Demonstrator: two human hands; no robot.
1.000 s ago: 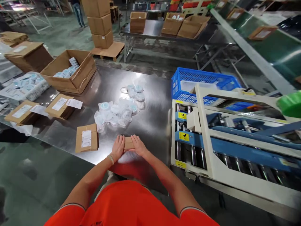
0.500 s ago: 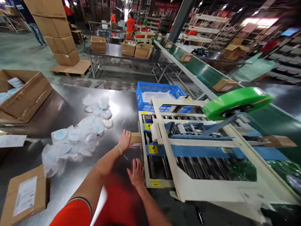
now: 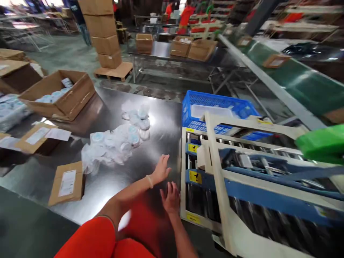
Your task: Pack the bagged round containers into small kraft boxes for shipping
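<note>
My left hand is open, its fingers stretched toward the entry of the taping machine, with nothing in it. A pale band circles that wrist. Close by, my right hand is open with its fingers spread over the steel table, beside the machine's edge. To the left lies a heap of clear plastic packs with round pale-blue items inside. A labelled cardboard parcel rests nearer the table's left front.
A blue crate stands behind the machine. At the left are an open carton of round items and another labelled parcel. A green tape roll overhangs the machine; a green conveyor runs behind.
The small brown box under my left hand at the machine's entry is no longer in sight. That hand is now off it and empty. My view has turned left.
</note>
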